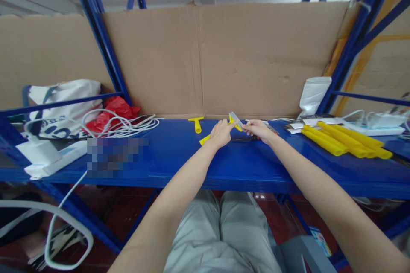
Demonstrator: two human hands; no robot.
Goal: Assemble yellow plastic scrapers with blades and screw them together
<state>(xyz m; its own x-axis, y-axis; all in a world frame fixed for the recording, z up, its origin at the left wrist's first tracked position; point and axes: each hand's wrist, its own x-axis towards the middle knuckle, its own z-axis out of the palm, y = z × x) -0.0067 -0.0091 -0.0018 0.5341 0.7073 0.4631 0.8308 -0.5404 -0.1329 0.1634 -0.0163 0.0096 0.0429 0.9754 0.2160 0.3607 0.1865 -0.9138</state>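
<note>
My left hand [221, 133] is closed around a yellow scraper [204, 140]; its handle end sticks out below the palm. A flat grey metal blade [236, 120] sits along the scraper's yellow head, tilted down to the right. My right hand [258, 130] pinches the lower right end of this blade, with thumb and forefinger pressed together. Beneath the right hand lies a thin dark tool [243, 139], whose kind I cannot make out. A yellow T-shaped scraper part [197, 124] lies to the left, near the cardboard.
Yellow tubes [346, 140] lie in a pile at the right. A white power strip [60, 162], coiled white cables [134, 126], a red plastic bag [113, 113] and a cloth bag [68, 106] stand left. Cardboard [201, 59] walls the back of the blue shelf [179, 158].
</note>
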